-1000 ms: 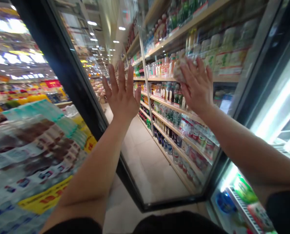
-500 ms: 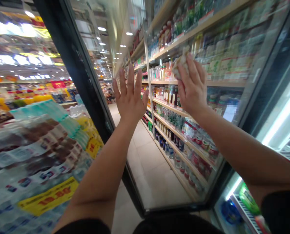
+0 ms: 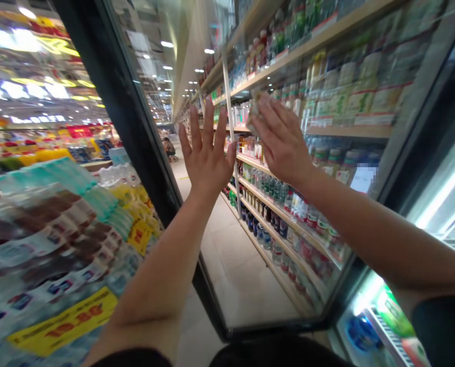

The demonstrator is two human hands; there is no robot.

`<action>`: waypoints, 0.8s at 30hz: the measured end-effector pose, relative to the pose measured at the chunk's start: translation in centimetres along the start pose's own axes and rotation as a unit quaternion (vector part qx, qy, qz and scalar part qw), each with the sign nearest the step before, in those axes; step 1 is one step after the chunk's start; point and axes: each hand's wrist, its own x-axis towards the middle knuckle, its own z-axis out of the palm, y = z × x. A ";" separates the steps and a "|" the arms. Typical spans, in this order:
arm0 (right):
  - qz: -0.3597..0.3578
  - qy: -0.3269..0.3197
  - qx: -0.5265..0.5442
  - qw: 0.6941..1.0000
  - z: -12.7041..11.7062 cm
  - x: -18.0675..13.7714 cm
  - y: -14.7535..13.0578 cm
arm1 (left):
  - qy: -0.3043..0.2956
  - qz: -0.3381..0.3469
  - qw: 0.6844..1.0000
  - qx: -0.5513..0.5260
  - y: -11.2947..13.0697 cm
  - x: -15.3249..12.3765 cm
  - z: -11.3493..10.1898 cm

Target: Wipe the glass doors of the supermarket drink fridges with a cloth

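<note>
A glass door [image 3: 246,300] in a black frame [image 3: 115,97] stands swung out in front of me. My left hand [image 3: 208,155] is flat against the glass with its fingers spread, holding nothing. To its right, my right hand [image 3: 284,140] presses a crumpled, light-coloured cloth [image 3: 255,114] to the pane. The cloth shows past the fingertips; the rest is hidden under the palm. Through the glass, shelves [image 3: 350,131] with rows of drink bottles [image 3: 359,94] are visible.
Stacked packs of bottles [image 3: 59,229] with a yellow price sign [image 3: 65,321] stand on the left. At the right is a lit cooler interior [image 3: 380,326] with bottles on wire racks. A crouching person [image 3: 169,149] appears far down the aisle, beyond the tiled floor [image 3: 243,260].
My right hand has slid the cloth leftward over the glass, closer to my left hand. The left hand stays spread on the pane in nearly the same spot.
</note>
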 end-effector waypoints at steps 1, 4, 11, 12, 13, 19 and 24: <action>-0.016 -0.020 0.006 1.000 0.0 0.4 -0.3 | 0.001 -0.001 1.000 -0.005 0.0 0.0 0.0; 0.012 0.014 -0.009 1.000 -0.2 2.6 0.2 | 0.008 0.002 1.000 0.000 -0.2 0.0 0.1; 0.010 0.031 -0.045 0.998 0.1 5.3 -0.8 | 0.001 0.002 1.000 0.011 -0.6 0.0 0.5; -0.027 0.011 -0.041 0.999 0.1 5.2 -1.0 | 0.000 0.001 1.000 0.009 -0.7 0.1 0.6; -0.055 0.004 -0.037 0.998 0.0 5.3 -1.0 | 0.000 0.000 1.000 0.006 -0.7 0.1 0.6; 0.007 0.119 -0.046 0.992 -0.2 6.1 0.9 | -0.016 -0.006 1.000 -0.016 -1.0 0.1 0.8; -0.074 0.055 -0.032 0.995 0.2 5.6 0.0 | -0.014 -0.007 0.999 -0.031 -1.0 0.2 0.8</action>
